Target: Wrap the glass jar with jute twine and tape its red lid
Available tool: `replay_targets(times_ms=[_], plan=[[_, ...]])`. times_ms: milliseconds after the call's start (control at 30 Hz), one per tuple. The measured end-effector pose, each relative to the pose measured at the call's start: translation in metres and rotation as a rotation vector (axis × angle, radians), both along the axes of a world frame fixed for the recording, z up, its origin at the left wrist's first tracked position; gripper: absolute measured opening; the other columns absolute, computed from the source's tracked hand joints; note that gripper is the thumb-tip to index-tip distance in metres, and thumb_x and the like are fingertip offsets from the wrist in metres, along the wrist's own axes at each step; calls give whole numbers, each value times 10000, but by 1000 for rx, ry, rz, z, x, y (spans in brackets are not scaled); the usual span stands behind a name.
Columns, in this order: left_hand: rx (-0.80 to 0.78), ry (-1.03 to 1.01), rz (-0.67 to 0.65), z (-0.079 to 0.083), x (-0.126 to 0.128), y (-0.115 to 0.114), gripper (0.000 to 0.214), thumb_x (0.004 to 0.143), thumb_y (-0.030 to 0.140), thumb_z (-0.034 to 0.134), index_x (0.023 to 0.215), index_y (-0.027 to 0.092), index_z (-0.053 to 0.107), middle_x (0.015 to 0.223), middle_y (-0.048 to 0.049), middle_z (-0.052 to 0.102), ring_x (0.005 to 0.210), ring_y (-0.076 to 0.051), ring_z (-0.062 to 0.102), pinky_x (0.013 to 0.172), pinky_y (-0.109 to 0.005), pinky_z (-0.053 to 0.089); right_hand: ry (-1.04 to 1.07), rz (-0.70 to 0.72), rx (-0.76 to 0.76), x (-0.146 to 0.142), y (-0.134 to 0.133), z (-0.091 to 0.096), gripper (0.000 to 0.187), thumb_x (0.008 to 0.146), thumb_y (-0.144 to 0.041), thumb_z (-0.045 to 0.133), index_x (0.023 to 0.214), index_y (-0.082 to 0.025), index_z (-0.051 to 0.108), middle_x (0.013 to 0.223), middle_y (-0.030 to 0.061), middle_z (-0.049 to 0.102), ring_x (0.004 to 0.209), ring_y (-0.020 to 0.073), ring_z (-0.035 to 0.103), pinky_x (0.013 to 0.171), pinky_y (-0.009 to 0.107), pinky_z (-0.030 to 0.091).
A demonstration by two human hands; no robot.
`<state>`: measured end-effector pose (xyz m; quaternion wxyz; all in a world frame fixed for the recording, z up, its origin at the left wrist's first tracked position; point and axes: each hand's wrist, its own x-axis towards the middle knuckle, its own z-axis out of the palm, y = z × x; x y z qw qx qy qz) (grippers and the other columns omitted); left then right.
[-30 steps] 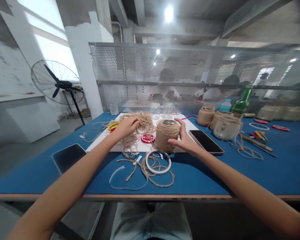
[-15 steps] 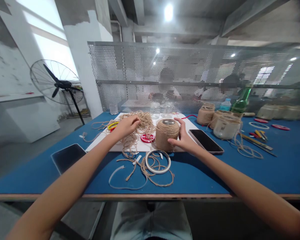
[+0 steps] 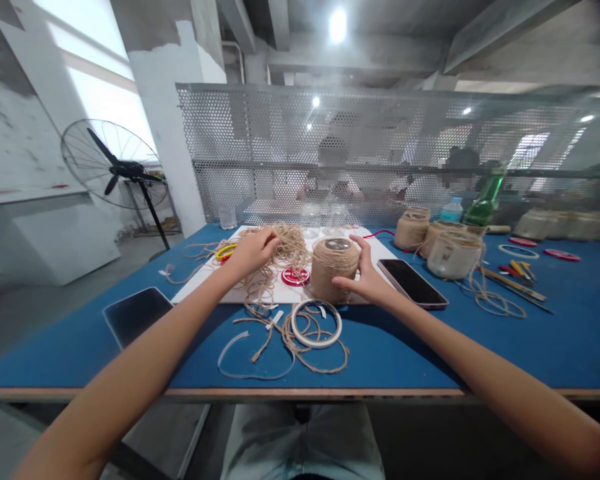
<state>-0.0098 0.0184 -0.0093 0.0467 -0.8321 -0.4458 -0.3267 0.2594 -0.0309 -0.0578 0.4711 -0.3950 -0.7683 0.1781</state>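
Note:
A squat jar [image 3: 333,273] wrapped in jute twine stands upright on a white sheet [image 3: 220,283], its round top showing dark and shiny. My right hand [image 3: 367,277] grips its right side, thumb in front and fingers behind. My left hand [image 3: 260,252] is closed in a pinch at a loose heap of jute twine [image 3: 291,241]; the strand in the fingertips is partly hidden. Between the hands lies a red and white lid [image 3: 295,277]. Yellow-handled scissors [image 3: 225,252] seem to rest beside my left wrist, partly covered.
In front lie a white tape roll [image 3: 316,325] and twine pieces. Phones flank the sheet, one [image 3: 413,283] right and a dark tablet-like one [image 3: 136,315] left. Wrapped jars [image 3: 411,229], a green bottle [image 3: 484,200] and tools [image 3: 523,270] stand rightward. Behind is a perforated screen [image 3: 270,147].
Almost nothing differs. My left hand has shifted very slightly at the twine heap, and my right thumb has moved a little on the jar.

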Motion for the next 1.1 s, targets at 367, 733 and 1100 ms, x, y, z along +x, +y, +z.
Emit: replay_targets(times_ms=[367,733,1100], plan=[[77,-28,47,4,0,-10,180,845,297,370,804,186,506,666,-5,567,617,-147,511,588,-243,338,5,23,-18,0,-1,1,930,652,-410,683,1326,-218,72,1315,164,353,1227,290,393,1038,471,263],[32,92,26,-5,2,-2,238,850,350,365,826,194,544,737,-28,598,689,-175,535,613,-260,340,96,122,-32,3,6,-7,989,653,-485,670,1355,-242,18,1400,153,240,1262,283,353,1043,470,257],[32,92,25,-5,3,-3,242,861,351,373,836,188,549,742,-28,608,688,-169,542,607,-254,344,40,-28,21,-2,0,-5,1049,589,-462,732,1343,-207,49,1333,188,302,1232,287,364,1033,467,271]])
